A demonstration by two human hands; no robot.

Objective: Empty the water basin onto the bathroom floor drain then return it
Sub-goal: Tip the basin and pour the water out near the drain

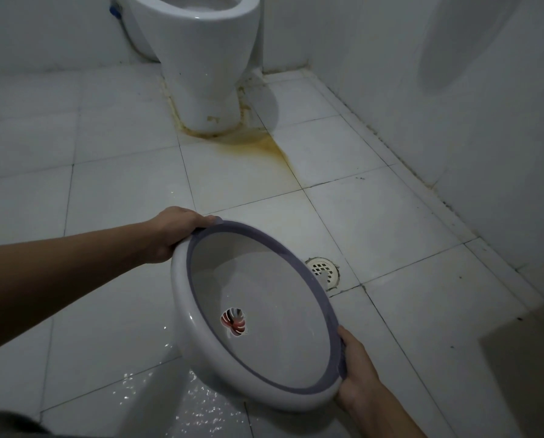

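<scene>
Left hand (pixel 173 235) reaching in from the left edge, fingers (pixel 206 220) curled over the far upper rim of the basin (pixel 264 314) and closed on it. Basin held in the air between both hands, tilted steeply with its opening turned up and toward the right; white outside, purple band around the rim, pale inside with a small red and white swirl mark (pixel 233 322) low on the inner wall. No water visible inside. Wet patch (pixel 182 396) glinting on the floor tiles (pixel 106 191) below and left of the basin. Floor drain (pixel 324 273) just beyond the basin's right rim, partly hidden behind it, set into the white tile. Right hand (pixel 356 374) at the lower right rim, fingers wrapped around the purple edge and gripping it, thumb on the inner side. Toilet base (pixel 201 74) farther back at the top, yellow-brown staining (pixel 274 147) spreading from its foot across the tiles. White wall (pixel 454 121) along the right.
</scene>
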